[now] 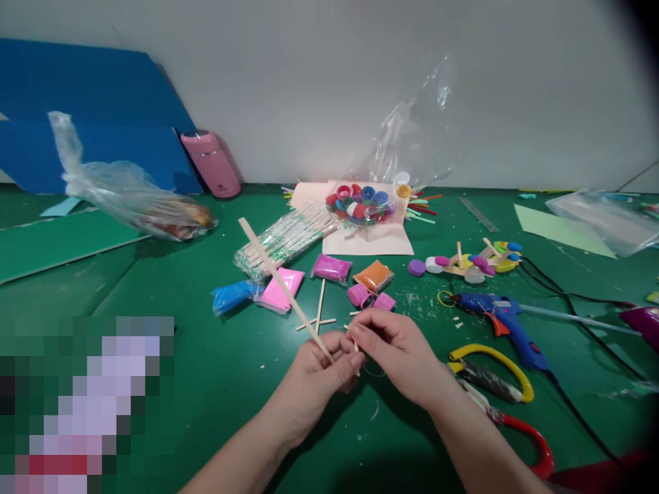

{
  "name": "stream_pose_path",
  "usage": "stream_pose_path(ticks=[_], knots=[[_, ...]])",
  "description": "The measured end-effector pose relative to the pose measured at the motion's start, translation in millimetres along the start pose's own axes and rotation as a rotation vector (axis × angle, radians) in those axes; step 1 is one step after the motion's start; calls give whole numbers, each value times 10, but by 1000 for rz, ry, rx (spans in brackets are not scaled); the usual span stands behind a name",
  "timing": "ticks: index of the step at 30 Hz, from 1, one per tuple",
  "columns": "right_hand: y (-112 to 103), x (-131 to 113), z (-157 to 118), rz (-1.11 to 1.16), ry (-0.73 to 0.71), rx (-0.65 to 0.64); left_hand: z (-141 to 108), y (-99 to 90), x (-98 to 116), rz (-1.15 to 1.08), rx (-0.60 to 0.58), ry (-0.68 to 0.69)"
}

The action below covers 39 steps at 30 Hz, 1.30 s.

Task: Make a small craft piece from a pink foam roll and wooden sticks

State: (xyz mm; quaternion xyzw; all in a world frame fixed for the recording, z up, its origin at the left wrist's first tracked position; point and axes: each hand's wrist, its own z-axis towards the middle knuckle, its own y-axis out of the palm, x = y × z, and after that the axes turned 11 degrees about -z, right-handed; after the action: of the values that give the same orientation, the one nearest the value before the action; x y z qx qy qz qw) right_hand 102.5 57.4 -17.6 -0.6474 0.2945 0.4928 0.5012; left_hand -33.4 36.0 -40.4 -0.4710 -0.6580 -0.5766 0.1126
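My left hand (319,367) is closed around a long flat wooden stick (281,285), which slants up and away to the left. My right hand (399,346) meets it at the fingertips, pinching a short thin wooden stick (356,348) that the left fingers also touch; its ends are partly hidden. Just beyond the hands, several loose thin sticks (321,302) lie crossed on the green table (206,405). Pink bottle caps (368,296) sit close behind my right hand. Packets of pink clay (282,289), purple clay (332,268), orange clay (374,276) and blue clay (234,296) lie around them.
Right of my hands lie a blue glue gun (507,319) with its cord and yellow-and-red-handled cutters (494,377). Farther back are a stick-and-cap construction (471,264), a bag of bottle caps (365,202), bundled wrapped chopsticks (288,237) and a pink flask (213,165). A blurred patch covers the lower left.
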Motion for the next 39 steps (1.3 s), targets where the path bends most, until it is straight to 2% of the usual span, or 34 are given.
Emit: stream_pose_path(ticks=[3, 5, 9, 13, 16, 19, 22, 30, 39], knots=[[6, -2, -1, -62, -19, 12, 11, -14, 0, -16, 15, -59], [-29, -21, -36, -123, -9, 68, 17, -14, 3, -18, 45, -77], [-238, 6, -284, -345, 73, 200, 28, -25, -6, -30, 70, -70], [-543, 320, -808, -672, 138, 243, 47, -50, -23, -103, 59, -23], [-720, 633, -1211, -920, 92, 218, 65, -55, -19, -137, 59, -4], [-804, 805, -1433, -1072, 18, 174, 83, -50, 2, -151, 84, 6], [-823, 822, -1461, -1166, 17, 178, 98, -44, 27, -157, 112, 20], [-843, 799, -1362, -1325, 138, 193, 124, -53, 59, -209, 154, 41], [-887, 766, -1226, -1221, 188, 103, 102, 12, 136, -285, 259, 73]])
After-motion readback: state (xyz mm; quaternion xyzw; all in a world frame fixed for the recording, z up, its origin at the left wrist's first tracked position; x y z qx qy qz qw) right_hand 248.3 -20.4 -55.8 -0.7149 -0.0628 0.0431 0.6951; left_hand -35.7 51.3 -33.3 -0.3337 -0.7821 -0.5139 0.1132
